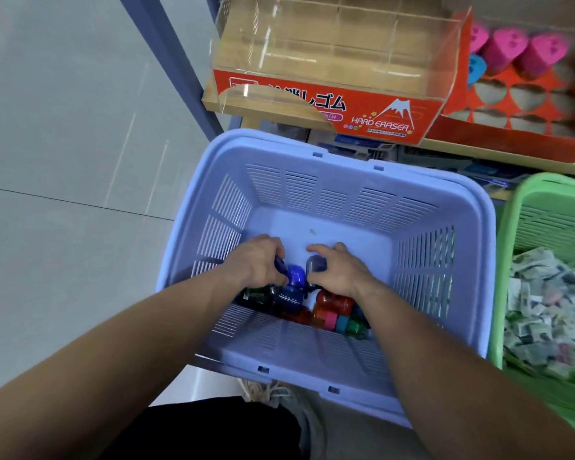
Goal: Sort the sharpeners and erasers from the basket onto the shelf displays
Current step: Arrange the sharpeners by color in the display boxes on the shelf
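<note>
A lilac plastic basket [326, 180] stands below the shelf and holds several coloured sharpeners [332, 310] in blue, red, green and teal, piled at its near side. My left hand [256, 260] reaches in and curls its fingers round a blue sharpener [294, 277]. My right hand [339, 267] grips a dark blue sharpener [316, 263] right beside it. On the shelf above sits a clear, red-fronted "HARD ERASER" display box [329, 107], with nothing visible inside. To its right, a red display tray [525, 104] with heart-shaped holes holds pink heart-shaped sharpeners [508, 48].
A green basket [512, 234] at the right is full of small wrapped erasers [545, 313]. A blue-grey shelf post [176, 71] runs along the left of the wooden shelf [478, 151]. Grey tiled floor lies to the left. My shoe [279, 396] shows under the lilac basket.
</note>
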Available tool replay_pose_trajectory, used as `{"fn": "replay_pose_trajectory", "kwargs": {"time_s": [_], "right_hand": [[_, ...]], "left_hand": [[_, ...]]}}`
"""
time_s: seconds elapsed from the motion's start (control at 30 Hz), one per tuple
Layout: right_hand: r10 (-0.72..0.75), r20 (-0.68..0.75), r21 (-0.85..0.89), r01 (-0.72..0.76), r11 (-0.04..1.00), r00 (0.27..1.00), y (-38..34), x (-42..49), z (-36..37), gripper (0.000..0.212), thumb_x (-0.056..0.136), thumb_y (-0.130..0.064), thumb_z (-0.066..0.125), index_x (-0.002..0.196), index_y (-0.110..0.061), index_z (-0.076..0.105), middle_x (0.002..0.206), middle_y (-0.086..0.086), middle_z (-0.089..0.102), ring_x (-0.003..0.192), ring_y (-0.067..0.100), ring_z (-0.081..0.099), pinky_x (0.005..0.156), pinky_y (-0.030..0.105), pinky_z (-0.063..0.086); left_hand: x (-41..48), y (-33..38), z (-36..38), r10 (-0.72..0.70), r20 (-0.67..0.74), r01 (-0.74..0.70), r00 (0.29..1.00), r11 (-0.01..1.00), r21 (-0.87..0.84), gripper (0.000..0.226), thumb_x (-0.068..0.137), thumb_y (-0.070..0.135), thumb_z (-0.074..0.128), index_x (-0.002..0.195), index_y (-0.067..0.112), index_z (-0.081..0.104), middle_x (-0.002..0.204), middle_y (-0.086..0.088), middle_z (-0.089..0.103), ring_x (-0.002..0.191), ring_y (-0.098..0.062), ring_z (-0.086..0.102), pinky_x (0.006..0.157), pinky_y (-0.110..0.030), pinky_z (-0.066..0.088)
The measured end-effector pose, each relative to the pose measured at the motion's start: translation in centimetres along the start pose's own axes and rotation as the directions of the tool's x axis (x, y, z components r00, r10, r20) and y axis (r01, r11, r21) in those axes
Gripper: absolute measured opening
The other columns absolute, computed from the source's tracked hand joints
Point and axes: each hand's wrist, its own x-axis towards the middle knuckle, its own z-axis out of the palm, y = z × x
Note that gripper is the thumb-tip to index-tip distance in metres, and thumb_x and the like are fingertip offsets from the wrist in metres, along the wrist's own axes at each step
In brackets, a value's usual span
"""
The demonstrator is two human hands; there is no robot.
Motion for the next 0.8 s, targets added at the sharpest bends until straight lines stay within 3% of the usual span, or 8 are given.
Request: {"fn": "replay_pose_trajectory", "kwargs": {"time_s": [0.17, 0.33, 0.5, 0.57, 0.63, 0.7, 0.8], "right_hand": [[-0.081, -0.04, -0.031, 0.08, 0.996, 0.996, 0.6, 0.1, 0.5, 0.052, 0.073, -0.04, 0.085, 0.116, -0.032, 0.058, 0.114, -0.006, 0.045, 0.1, 0.017, 0.055, 0.088, 0.03, 0.046], [-0.045, -0.13, 0.049, 0.051, 0.997, 0.99, 0.1, -0.1, -0.2, 0.025, 0.072, -0.034, 0.084, 0.091, -0.032, 0.067, 0.095, -0.012, 0.067, 0.094, 0.013, 0.062, 0.078, 0.026, 0.049], [0.056, -0.316, 0.295, 0.042, 0.955, 0.947, -1.4, -1.5, -2.5, 0.014, 0.077, -0.03, 0.081, 0.087, -0.027, 0.071, 0.09, -0.008, 0.071, 0.088, 0.014, 0.066, 0.079, 0.029, 0.053], [0.092, -0.375, 0.428, 0.084, 0.9, 0.923, -2.6, -2.5, -3.9, 0.015, 0.077, -0.03, 0.082, 0.085, -0.027, 0.07, 0.088, -0.009, 0.071, 0.086, 0.014, 0.066, 0.077, 0.028, 0.052], [0.087, -0.418, 0.524, 0.162, 0.836, 0.904, -4.0, -4.0, -5.5, 0.016, 0.075, -0.033, 0.083, 0.079, -0.028, 0.069, 0.082, -0.009, 0.071, 0.081, 0.016, 0.069, 0.075, 0.037, 0.059], [0.041, -0.458, 0.55, 0.247, 0.798, 0.888, -5.5, -6.4, -7.6, 0.016, 0.075, -0.034, 0.084, 0.078, -0.028, 0.07, 0.08, -0.008, 0.072, 0.077, 0.019, 0.07, 0.074, 0.044, 0.061], [-0.061, -0.518, 0.543, 0.384, 0.747, 0.853, -7.2, -11.6, -11.4, 0.014, 0.079, -0.026, 0.084, 0.08, -0.023, 0.07, 0.078, -0.007, 0.071, 0.068, 0.016, 0.067, 0.066, 0.04, 0.061]], "left_hand": [[-0.2, 0.1, -0.2, -0.008, -0.005, 0.008, 1.0, 1.0, 0.003, 0.056, 0.069, 0.041, 0.088, 0.115, 0.023, 0.061, 0.114, 0.003, 0.059, 0.101, -0.018, 0.059, 0.093, -0.035, 0.051], [-0.9, 1.2, -1.2, -0.015, -0.058, 0.017, 0.998, 1.0, 0.022, 0.052, 0.066, 0.054, 0.084, 0.104, 0.026, 0.062, 0.1, 0.007, 0.068, 0.091, -0.013, 0.059, 0.083, -0.032, 0.054], [-2.7, 2.0, -3.0, 0.005, -0.092, -0.008, 0.996, 1.0, -0.023, 0.057, 0.075, 0.056, 0.081, 0.124, 0.031, 0.068, 0.12, 0.002, 0.066, 0.106, -0.017, 0.063, 0.094, -0.028, 0.05], [-4.0, 2.7, -4.4, 0.018, -0.107, -0.019, 0.994, 1.0, -0.011, 0.046, 0.075, 0.054, 0.082, 0.112, 0.03, 0.071, 0.111, 0.003, 0.068, 0.1, -0.017, 0.064, 0.089, -0.028, 0.051], [-5.6, 3.8, -6.2, 0.021, -0.156, -0.022, 0.988, 1.0, -0.006, 0.041, 0.071, 0.053, 0.085, 0.098, 0.027, 0.067, 0.096, 0.006, 0.068, 0.09, -0.016, 0.064, 0.079, -0.03, 0.052], [-7.6, 5.3, -8.1, 0.002, -0.241, -0.013, 0.971, 0.999, -0.044, 0.04, 0.07, 0.049, 0.086, 0.09, 0.022, 0.064, 0.086, 0.006, 0.068, 0.083, -0.017, 0.064, 0.074, -0.034, 0.054], [-11.4, 7.5, -10.4, 0.02, -0.372, -0.082, 0.928, 0.985, -0.15, 0.037, 0.073, 0.041, 0.085, 0.087, 0.02, 0.057, 0.074, 0.008, 0.064, 0.073, -0.017, 0.061, 0.07, -0.035, 0.051]]}}
